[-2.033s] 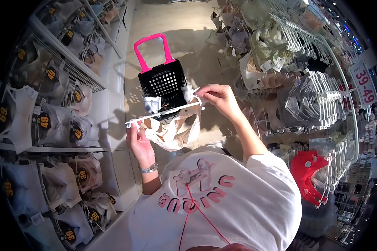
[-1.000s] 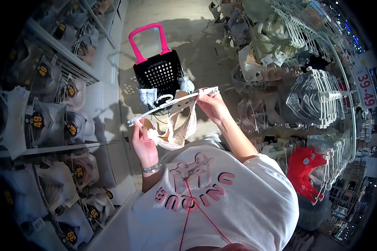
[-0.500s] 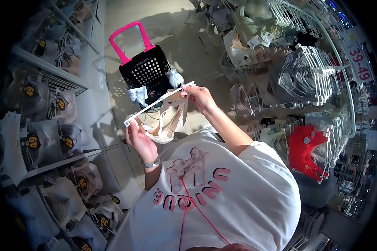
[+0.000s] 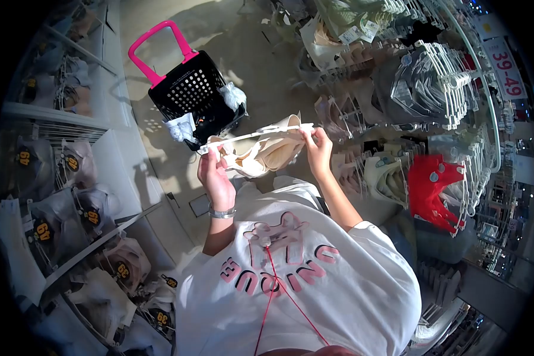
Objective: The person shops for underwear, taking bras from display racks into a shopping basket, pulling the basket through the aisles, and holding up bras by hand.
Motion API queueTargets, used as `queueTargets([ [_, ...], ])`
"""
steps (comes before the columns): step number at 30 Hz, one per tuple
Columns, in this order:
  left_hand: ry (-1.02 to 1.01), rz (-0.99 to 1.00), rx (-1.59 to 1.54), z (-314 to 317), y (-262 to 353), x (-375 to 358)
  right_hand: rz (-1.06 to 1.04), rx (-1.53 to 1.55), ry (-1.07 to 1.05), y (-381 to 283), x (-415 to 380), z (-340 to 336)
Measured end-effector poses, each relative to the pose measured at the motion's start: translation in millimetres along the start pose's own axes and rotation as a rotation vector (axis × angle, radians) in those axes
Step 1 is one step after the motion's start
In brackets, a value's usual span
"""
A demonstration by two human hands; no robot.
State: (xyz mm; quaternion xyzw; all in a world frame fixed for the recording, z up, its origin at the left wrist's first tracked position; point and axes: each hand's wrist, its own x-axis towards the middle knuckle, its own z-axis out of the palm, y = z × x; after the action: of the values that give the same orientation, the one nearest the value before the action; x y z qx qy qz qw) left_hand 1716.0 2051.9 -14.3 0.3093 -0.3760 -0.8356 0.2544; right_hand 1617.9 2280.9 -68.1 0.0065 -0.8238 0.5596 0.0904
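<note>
A white hanger (image 4: 252, 136) spans the space in front of my chest, with a beige bra (image 4: 271, 155) hanging below it. My left hand (image 4: 215, 181), a silver band at its wrist, is closed on the hanger's left end, where the bra's strap also sits. At the other end, my right hand (image 4: 318, 153) pinches the hanger between thumb and fingers. The hanger lies almost level, its right end slightly higher. Parts of the bra fold over each other, so its full shape is hard to make out.
Beyond my hands stands a black shopping basket (image 4: 190, 89) with a pink handle (image 4: 160, 50) and white bundles at its corners. Shelves of bras with number tags (image 4: 41, 228) line the left. Racks of hanging bras (image 4: 421, 89) fill the right, including a red garment (image 4: 436, 190).
The hanger has turned from a steep slant to nearly level, and the bra has swung up closer to it. Both hands have shifted right, the right one lower. The basket appears farther left.
</note>
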Motion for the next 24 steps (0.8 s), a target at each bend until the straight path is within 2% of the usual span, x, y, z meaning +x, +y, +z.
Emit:
queueTargets([
  [3,-0.111,-0.110,0.056,11,-19,0,-0.119,-0.370,0.001,-5,-17,-29],
  [4,-0.149,-0.141,0.075,15,-28,0,-0.023,-0.463,0.008,-8,-24,-38],
  [5,-0.176,-0.190,0.091,14,-40,1,-0.029,-0.469,0.007,13,-30,-46],
  [7,-0.226,-0.231,0.141,20,-59,-3,-0.143,-0.666,-0.069,7,-35,-62],
  [8,-0.233,-0.258,0.135,19,-76,-4,-0.132,-0.734,-0.155,10,-39,-68],
  [11,-0.339,-0.305,0.230,32,-109,-16,-0.062,-0.636,-0.433,48,-53,-83],
  [12,-0.382,-0.342,0.235,32,-126,-18,0.075,-0.580,-0.490,54,-57,-87],
  [13,-0.443,-0.321,0.268,35,-144,-20,-0.009,-0.469,-0.474,64,-60,-91],
  [15,-0.489,-0.300,0.307,46,-173,-30,0.208,-0.395,-0.471,85,-76,-105],
  [17,-0.561,-0.283,0.479,54,-211,-31,0.186,-0.440,-0.429,109,-87,-120],
  [18,-0.651,-0.098,0.621,52,-235,-25,0.178,-0.483,-0.392,115,-93,-129],
  [19,-0.671,0.030,0.866,63,-232,-24,0.173,-0.530,-0.353,123,-100,-139],
  [21,-0.710,0.270,1.120,59,-271,-22,0.174,-0.537,-0.289,156,-113,-157],
  [23,-0.798,-0.014,1.244,50,-306,-20,0.204,-0.605,-0.270,180,-117,-177],
  [24,-0.848,-0.040,1.266,48,-318,-19,0.190,-0.643,-0.238,179,-113,-178],
])
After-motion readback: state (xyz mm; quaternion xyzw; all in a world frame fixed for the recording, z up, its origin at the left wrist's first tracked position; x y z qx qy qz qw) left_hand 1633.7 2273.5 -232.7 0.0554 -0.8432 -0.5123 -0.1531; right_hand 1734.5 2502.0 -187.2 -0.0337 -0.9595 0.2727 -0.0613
